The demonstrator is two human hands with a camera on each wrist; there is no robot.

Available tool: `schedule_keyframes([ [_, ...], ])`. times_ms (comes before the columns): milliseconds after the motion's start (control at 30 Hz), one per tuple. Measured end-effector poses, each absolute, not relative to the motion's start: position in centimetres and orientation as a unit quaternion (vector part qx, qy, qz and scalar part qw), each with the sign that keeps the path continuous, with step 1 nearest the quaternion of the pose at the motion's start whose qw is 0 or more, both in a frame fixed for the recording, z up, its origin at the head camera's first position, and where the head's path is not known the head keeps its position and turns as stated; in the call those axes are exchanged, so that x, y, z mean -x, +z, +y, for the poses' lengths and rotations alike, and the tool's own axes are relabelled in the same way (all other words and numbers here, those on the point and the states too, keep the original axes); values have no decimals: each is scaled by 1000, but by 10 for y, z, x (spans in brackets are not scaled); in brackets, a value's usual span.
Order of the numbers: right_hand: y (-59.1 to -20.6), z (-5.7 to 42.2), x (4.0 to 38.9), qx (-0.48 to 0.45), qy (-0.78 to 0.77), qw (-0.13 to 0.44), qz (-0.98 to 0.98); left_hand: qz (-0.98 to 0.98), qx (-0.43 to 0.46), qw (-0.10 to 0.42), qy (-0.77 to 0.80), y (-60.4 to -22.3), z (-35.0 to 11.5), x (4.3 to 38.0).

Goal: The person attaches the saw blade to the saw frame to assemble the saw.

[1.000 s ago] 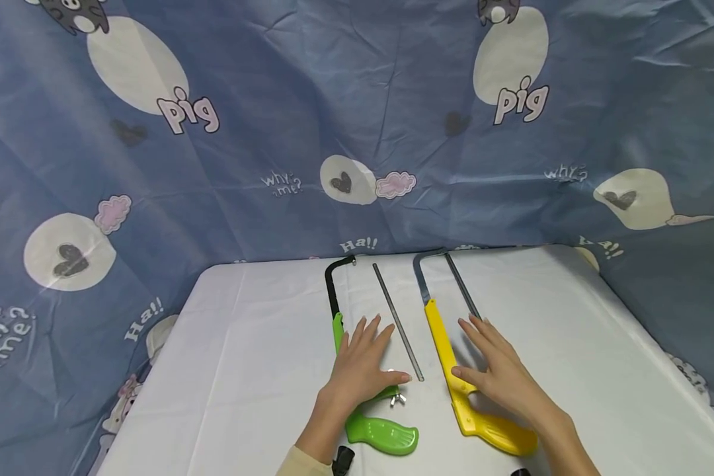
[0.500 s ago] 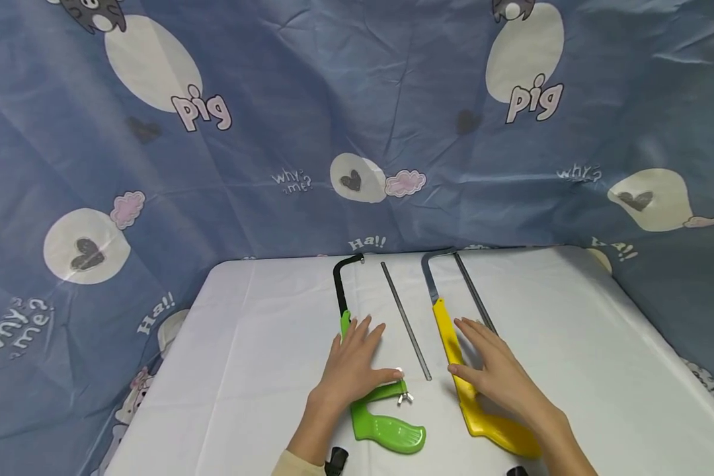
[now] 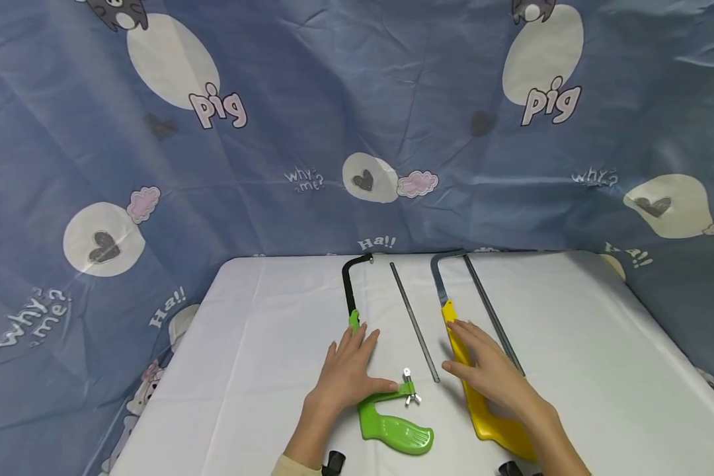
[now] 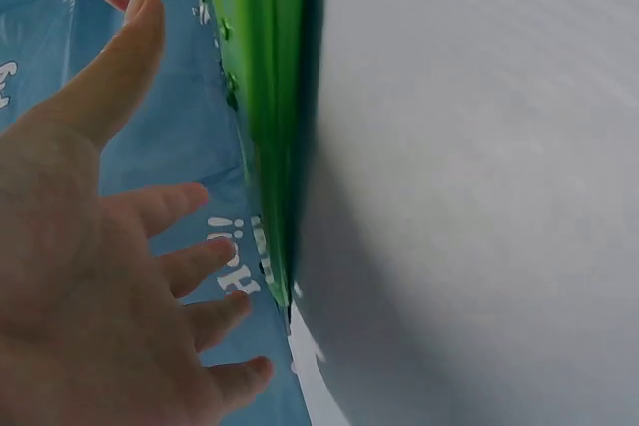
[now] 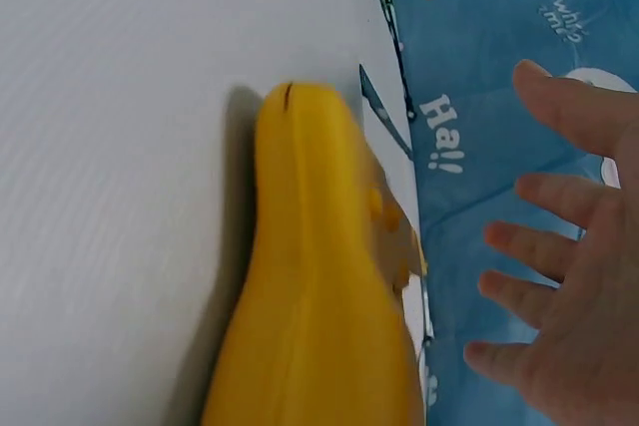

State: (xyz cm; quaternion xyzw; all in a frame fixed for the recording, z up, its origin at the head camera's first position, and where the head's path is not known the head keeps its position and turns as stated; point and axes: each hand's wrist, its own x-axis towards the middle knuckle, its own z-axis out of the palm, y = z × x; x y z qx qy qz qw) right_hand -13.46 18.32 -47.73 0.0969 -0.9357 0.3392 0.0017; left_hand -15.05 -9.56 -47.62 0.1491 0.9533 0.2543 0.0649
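In the head view a green hacksaw frame (image 3: 400, 434) with a black front bow lies on the white table, a wing nut at its near end. My left hand (image 3: 344, 377) is over its middle, fingers spread and straight, holding nothing. To the right lies a yellow hacksaw (image 3: 484, 423) with a grey bow; a long dark blade (image 3: 492, 311) runs back from the bow's tip. My right hand (image 3: 494, 370) hovers over the yellow frame with fingers extended. Both wrist views show the palms apart from the green frame (image 4: 265, 77) and the yellow handle (image 5: 310, 276).
A loose grey blade (image 3: 414, 324) lies between the two saws. The white-covered table (image 3: 262, 344) ends at a blue printed curtain (image 3: 309, 119) behind and at the sides. Black wrist gear (image 3: 334, 463) shows at the bottom edge.
The head view has shifted, so the scene slides right in it. Relative to the saws, both hands have moved left, and more of the yellow hacksaw's blade now shows.
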Motion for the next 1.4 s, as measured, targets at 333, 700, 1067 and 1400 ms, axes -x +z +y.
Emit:
schedule_keyframes([
  [333,-475,165,143,-94,356,-20,-930,956,-145,68,245,-477,-105,149],
  [700,-475,155,147,-84,362,-50,-927,959,-144,81,230,-476,-115,147],
  [1067,-477,145,150,-69,375,-80,-921,956,-149,110,226,-475,-123,146],
  [1400,-480,141,151,-80,353,-78,-929,958,-166,114,206,-474,-126,146],
])
